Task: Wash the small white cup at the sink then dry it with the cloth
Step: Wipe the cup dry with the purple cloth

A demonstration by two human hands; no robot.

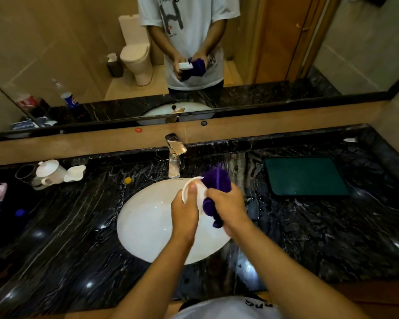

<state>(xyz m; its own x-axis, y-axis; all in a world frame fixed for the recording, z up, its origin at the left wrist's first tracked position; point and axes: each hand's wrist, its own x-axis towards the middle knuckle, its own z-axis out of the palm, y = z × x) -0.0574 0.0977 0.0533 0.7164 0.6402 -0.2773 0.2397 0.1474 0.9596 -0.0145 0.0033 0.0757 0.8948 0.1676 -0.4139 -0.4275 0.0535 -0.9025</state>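
My left hand point(185, 211) holds the small white cup point(200, 192) over the white sink basin point(145, 226), thumb pressed on its rim. A purple cloth point(217, 183) is bunched in my right hand point(226, 203) and pressed against the cup's right side. Part of the cloth hangs below my right hand. Both hands are just in front of the chrome tap point(175, 155), where no running water is visible.
Black marble counter point(78, 238) surrounds the basin. A white teapot point(48, 172) and a white lid point(75, 173) sit at the left, a small yellow object point(127, 180) near the tap, a dark green mat point(306, 176) on the right. A mirror point(55, 54) runs behind.
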